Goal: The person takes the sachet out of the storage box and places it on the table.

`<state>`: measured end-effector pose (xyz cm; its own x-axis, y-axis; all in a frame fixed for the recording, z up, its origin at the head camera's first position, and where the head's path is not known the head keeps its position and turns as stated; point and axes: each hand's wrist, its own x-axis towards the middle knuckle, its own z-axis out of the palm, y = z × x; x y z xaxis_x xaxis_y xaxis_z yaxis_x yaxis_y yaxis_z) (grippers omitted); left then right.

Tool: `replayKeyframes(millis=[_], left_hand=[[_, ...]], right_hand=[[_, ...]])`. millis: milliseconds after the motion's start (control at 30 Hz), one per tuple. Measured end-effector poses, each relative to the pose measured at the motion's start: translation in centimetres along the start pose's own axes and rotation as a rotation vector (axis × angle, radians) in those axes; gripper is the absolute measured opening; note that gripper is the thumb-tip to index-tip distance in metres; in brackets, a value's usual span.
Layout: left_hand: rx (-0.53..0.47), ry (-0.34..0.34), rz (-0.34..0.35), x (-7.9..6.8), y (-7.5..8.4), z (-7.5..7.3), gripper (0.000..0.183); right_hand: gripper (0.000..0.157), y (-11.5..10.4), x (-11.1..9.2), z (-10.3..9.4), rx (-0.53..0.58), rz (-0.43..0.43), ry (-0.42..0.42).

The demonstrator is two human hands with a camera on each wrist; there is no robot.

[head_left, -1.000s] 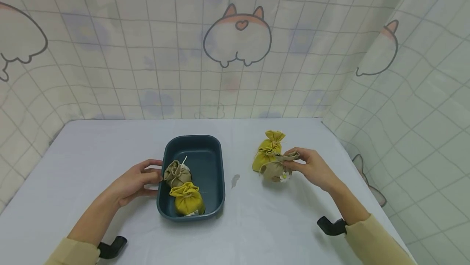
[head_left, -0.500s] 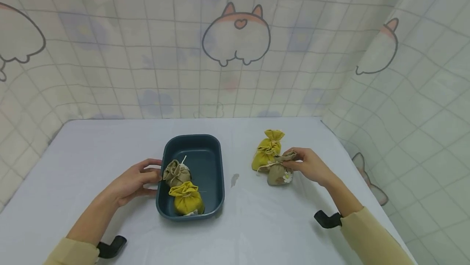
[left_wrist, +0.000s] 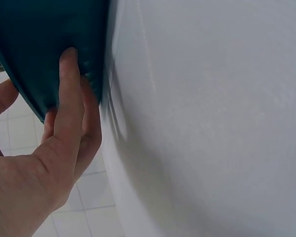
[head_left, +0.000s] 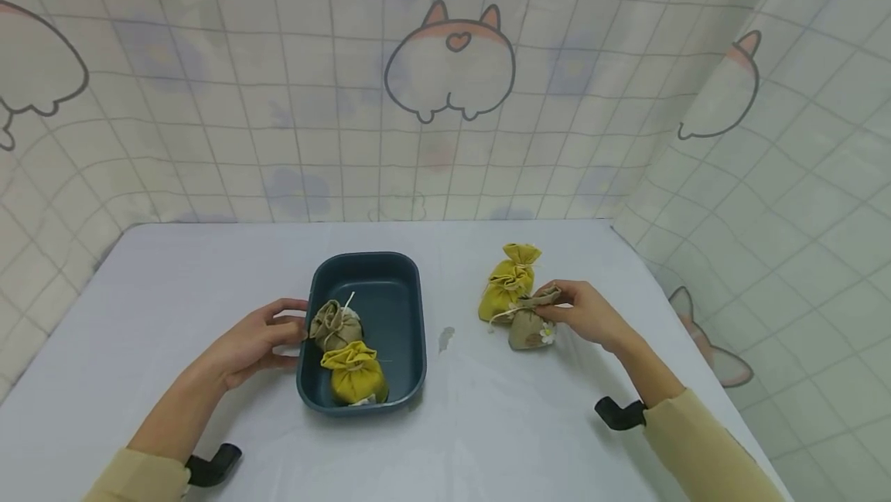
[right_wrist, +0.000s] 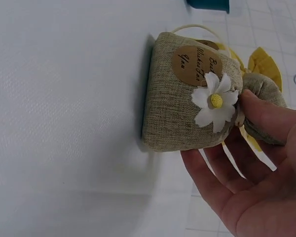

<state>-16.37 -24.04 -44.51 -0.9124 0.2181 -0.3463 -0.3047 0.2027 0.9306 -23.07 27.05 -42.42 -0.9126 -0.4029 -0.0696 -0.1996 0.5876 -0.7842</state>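
My right hand [head_left: 592,318] pinches the gathered neck of a beige cloth drawstring pouch [head_left: 529,333] at the right of the table. A white flower [right_wrist: 216,101] and a round brown label [right_wrist: 195,64] show on the pouch in the right wrist view; its base is at the tabletop. At the left, my left hand [head_left: 250,346] touches the outer side of a dark teal bin [head_left: 393,324], with extended fingers [left_wrist: 69,89] against its wall. Inside the bin lie another beige pouch [head_left: 336,328] and a yellow pouch [head_left: 356,380].
Yellow pouches [head_left: 506,289] stand just behind the beige one in my right hand. A white cloth [head_left: 473,425] covers the table, with a small grey mark [head_left: 446,338] between bin and pouches. A patterned curtain [head_left: 313,123] hangs behind and along the sides.
The beige pouch in my right hand has shifted slightly right and sits straighter, its cord now stretching left. My right wrist has moved a little left. The left hand and bin stay put.
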Motion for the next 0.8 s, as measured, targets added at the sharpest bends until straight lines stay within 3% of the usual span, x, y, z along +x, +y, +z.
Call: replayKeyframes(millis=[333,800], left_hand=[[-0.002,-0.007,0.002,0.0,0.1,0.1,0.063],[0.008,-0.011,0.003,-0.2,0.1,0.0,0.064]], right_hand=[[0.038,-1.0,-0.3,-0.8,-0.027,-0.003,-0.008],[0.051,-3.1,-0.2,-1.2,-0.036,-0.034,0.115]])
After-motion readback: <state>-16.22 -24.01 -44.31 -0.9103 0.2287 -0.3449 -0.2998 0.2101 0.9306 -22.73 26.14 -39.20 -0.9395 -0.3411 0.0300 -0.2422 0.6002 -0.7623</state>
